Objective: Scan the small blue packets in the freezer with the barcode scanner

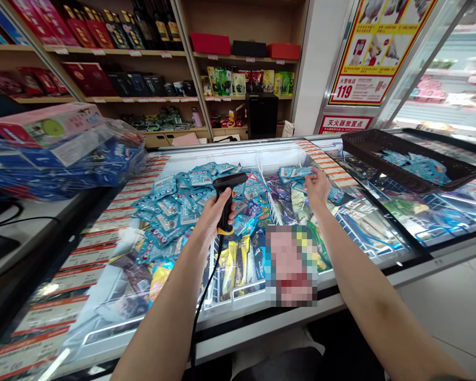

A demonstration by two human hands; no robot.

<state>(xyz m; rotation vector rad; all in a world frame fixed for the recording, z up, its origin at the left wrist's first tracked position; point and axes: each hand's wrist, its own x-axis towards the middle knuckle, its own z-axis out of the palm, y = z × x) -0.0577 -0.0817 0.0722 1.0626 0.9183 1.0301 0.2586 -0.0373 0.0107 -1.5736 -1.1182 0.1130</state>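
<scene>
My left hand [211,216] is wrapped round the handle of a black barcode scanner [229,182] with a yellow trim at its base. A black cable hangs down from it. Below and left of the scanner spreads a heap of small blue packets [170,206] on the freezer's glass top [121,317]. To the right, my right hand [318,186] has its fingertips closed on a blue packet [301,172] in a smaller group. Another blue packet [335,195] lies beside that wrist. The scanner's front points away from me, toward the packets' upper side.
A dark brown basket [365,151] with several blue packets stands at the right. Plastic-wrapped boxes [63,153] are stacked at the left. Shelves [143,53] of bottles and boxes rise behind. A blurred, pixelated patch [291,264] covers part of the freezer front. Ice-cream wrappers [232,262] show under the glass.
</scene>
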